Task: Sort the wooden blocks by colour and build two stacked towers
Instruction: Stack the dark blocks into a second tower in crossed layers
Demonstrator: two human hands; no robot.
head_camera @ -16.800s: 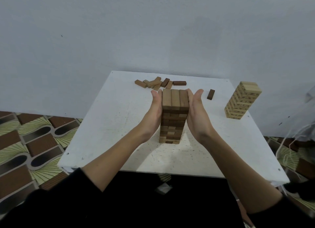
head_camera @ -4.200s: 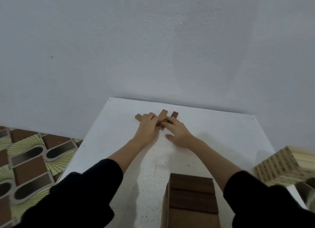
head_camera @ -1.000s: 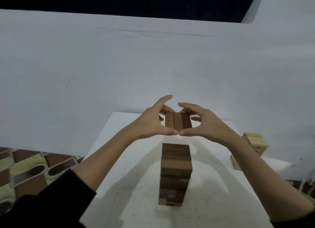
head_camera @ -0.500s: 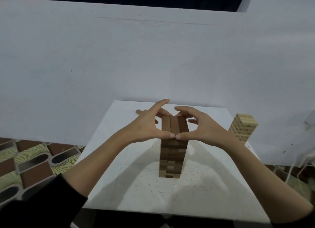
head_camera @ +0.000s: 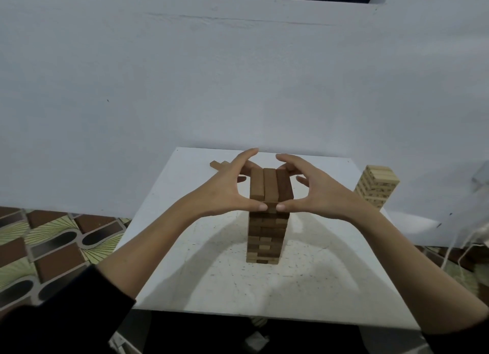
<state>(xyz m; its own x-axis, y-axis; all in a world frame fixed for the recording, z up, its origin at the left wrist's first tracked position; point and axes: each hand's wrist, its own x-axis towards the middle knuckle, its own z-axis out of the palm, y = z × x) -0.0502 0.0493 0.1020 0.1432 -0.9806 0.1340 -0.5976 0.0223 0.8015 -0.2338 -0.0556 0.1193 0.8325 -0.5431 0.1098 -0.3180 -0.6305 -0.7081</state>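
My two hands frame the top of the dark tower (head_camera: 266, 232), which stands upright near the middle of the white table (head_camera: 330, 282); three dark blocks (head_camera: 270, 185) lie side by side as its top layer, running away from me. My left hand (head_camera: 227, 192) curves round the left side of that layer; its thumb reaches in at the near end and its fingers arch over toward the far end, so my grip there is curled about the blocks and touching them. My right hand (head_camera: 320, 194) mirrors it on the right side; thumb at the near end, fingers bent round the far corner, the same curled grip on the same layer. The two thumb tips almost meet at the near face, just below the top blocks; I cannot tell how hard either grip presses.

The pale tower (head_camera: 377, 188) stands at the right edge of the table, well apart from the dark one, and looks tilted in this wide view. A few loose blocks (head_camera: 219, 165) lie at the far side of the table, partly hidden behind my left hand. Black sleeves (head_camera: 66, 316) cover both forearms near the elbows. A patterned floor (head_camera: 50, 245) shows to the left of the table; a plain pale wall (head_camera: 211, 75) rises behind it.
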